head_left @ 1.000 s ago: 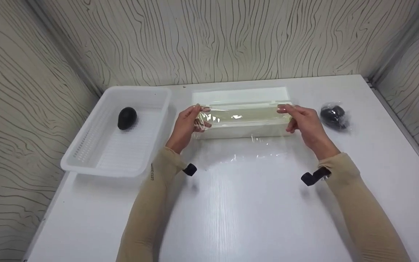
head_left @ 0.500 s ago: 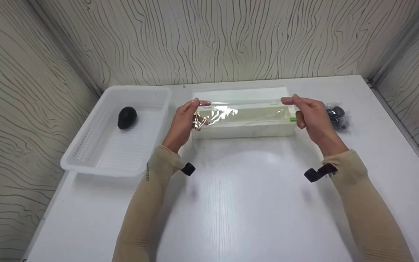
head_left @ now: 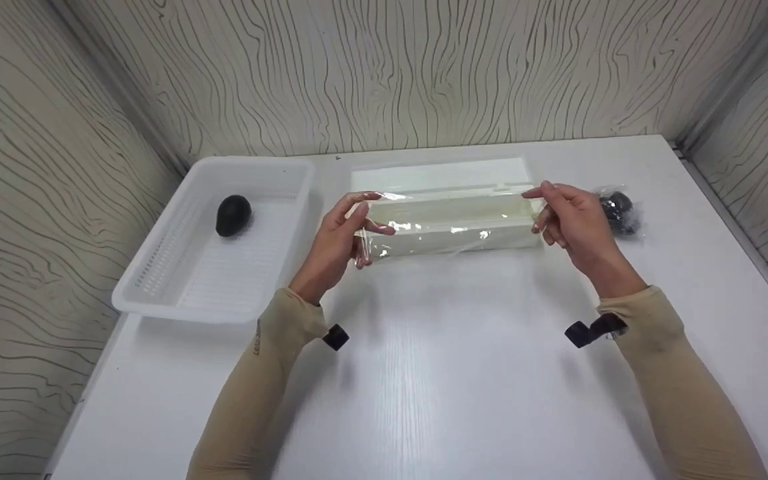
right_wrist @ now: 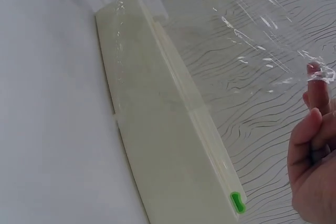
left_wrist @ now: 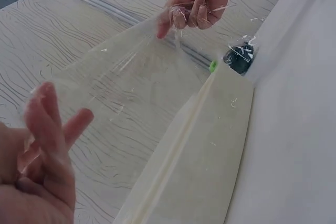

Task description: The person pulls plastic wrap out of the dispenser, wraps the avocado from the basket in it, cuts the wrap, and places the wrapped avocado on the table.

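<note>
A sheet of clear plastic wrap [head_left: 454, 230] is stretched between my two hands, over the front of a long pale wrap dispenser box [right_wrist: 152, 98]. My left hand [head_left: 332, 243] holds the sheet's left end; its fingers are spread, some of them seen through the film. My right hand [head_left: 581, 223] pinches the right end near the top corner, with the other fingers bent below. In the left wrist view the film [left_wrist: 123, 59] slants upward from the left fingers to the right hand. A green slide cutter [right_wrist: 237, 202] sits at the box's right end.
On the left stands a white perforated basket [head_left: 157, 307] with a dark avocado-shaped object [head_left: 233, 215] in it. A similar dark object wrapped in film [head_left: 621, 213] lies right of my right hand. Wood-patterned panels [head_left: 411, 73] enclose the white table [head_left: 437, 400].
Both hands first rose and drew slightly apart with the wrap. The left hand then came lower and its fingers spread, and the sheet now hangs over the box's front.
</note>
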A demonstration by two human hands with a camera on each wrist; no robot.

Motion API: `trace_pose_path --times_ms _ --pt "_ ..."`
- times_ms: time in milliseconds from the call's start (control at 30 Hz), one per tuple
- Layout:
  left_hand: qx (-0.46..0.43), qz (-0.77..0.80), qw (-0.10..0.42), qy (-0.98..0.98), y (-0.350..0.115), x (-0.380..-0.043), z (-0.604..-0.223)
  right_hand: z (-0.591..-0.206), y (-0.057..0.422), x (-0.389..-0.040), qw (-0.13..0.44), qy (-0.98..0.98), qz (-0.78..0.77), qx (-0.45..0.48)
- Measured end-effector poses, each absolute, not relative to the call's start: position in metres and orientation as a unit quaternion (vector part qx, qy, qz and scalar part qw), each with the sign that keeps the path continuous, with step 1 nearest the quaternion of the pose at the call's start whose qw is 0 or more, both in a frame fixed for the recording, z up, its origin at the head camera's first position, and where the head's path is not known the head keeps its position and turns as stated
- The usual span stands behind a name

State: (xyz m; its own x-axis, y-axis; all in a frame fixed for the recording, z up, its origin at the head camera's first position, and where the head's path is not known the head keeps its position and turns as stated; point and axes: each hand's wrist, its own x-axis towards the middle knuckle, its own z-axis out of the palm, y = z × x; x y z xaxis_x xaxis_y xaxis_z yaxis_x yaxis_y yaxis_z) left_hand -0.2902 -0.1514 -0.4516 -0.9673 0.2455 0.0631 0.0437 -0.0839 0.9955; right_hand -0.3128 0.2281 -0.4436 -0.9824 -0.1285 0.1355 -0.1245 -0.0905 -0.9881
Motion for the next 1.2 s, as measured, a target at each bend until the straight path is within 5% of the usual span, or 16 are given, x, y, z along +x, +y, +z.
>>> trace_pose_path --times_ms 600,1000,1200 --pt "0.138 0.692 0.23 0.67 -0.172 -0.22 -0.48 -0.467 0.247 -0.275 0.11 0.754 -0.635 -0.125" --pt "0.178 0.587 0.362 0.702 -0.176 -0.21 -0.524 -0.503 0.261 -0.26 0.267 0.79 -0.468 -0.292" --pt "0.191 0.55 0.405 0.705 -0.173 -0.203 -0.531 -0.512 0.262 -0.249 0.373 0.765 -0.446 -0.277"
